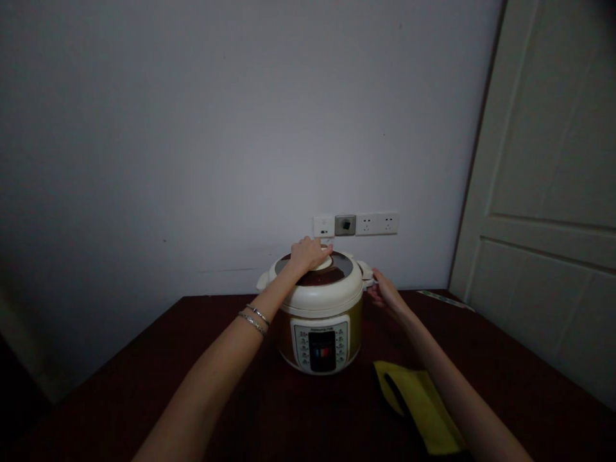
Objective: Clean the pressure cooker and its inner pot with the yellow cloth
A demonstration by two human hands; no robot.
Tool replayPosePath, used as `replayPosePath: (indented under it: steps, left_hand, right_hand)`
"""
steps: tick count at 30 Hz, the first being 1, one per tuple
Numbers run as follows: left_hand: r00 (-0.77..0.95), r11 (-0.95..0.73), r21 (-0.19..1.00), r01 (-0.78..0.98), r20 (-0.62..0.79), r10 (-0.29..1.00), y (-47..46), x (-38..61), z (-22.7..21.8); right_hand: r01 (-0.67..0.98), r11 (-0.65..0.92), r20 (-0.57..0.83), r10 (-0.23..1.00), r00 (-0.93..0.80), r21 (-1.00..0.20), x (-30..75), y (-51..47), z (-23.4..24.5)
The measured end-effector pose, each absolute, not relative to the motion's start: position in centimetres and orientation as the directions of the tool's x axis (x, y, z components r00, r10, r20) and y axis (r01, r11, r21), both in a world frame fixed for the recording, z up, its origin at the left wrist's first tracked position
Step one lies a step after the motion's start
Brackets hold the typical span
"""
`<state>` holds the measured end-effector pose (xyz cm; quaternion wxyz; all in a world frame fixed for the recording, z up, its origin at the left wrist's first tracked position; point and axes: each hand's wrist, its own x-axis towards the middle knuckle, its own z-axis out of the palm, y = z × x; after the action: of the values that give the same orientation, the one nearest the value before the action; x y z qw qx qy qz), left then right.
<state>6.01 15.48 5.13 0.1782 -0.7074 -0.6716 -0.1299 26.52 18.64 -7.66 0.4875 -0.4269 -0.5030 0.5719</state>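
An electric pressure cooker (pixel 320 303) stands upright on the dark red table, its control panel facing me. Its cream lid (pixel 337 295) with a dark glossy top sits on the pot. My left hand (pixel 309 254) is closed over the knob on top of the lid, fingers curled round its far side. On the cooker's right, my right hand (pixel 384 294) grips the cream side handle (pixel 367 274), its fingers wrapped underneath. Two silver bracelets (pixel 255 319) circle my left wrist. Part of the knob is hidden by my left hand.
A yellow-green cloth (pixel 423 404) lies folded on the table (pixel 283 417), partly under my right forearm. Wall sockets (pixel 376 224) are set in the wall just behind the cooker. A thin flat strip (pixel 445 299) lies near the back right edge, beside a white door (pixel 548 192).
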Motion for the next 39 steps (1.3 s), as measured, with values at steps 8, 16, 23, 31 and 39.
replayPosePath:
  steps: [8, 16, 23, 31, 39]
  left_hand:
    - [0.045, -0.010, -0.072, 0.997, 0.505, 0.862, 15.3, 6.1, 4.9]
    - [0.058, -0.056, -0.019, 0.998, 0.505, 0.861, 15.8, 5.8, 5.0]
    - [0.024, -0.096, 0.124, 0.988, 0.483, 0.875, 16.3, 5.4, 5.4]
    - [0.117, -0.143, 0.010, 0.990, 0.519, 0.847, 16.4, 5.0, 5.0]
    - [0.098, -0.317, 0.182, 0.931, 0.711, 0.697, 16.3, 4.5, 4.4]
  right_hand:
    - [-0.105, 0.007, 0.026, 0.984, -0.176, -0.994, 26.9, 18.4, -8.1]
    - [0.018, 0.166, 0.164, 0.985, -0.060, -0.986, 31.2, 16.6, -7.7]
    - [0.589, 0.423, 0.347, 0.905, -0.244, -0.689, 34.1, 13.1, -12.0]
    - [0.671, 0.574, 0.223, 0.812, -0.540, -0.469, 34.8, 8.6, -16.7]
    - [0.667, 0.560, 0.168, 0.812, -0.559, -0.492, 34.3, 7.3, -18.2]
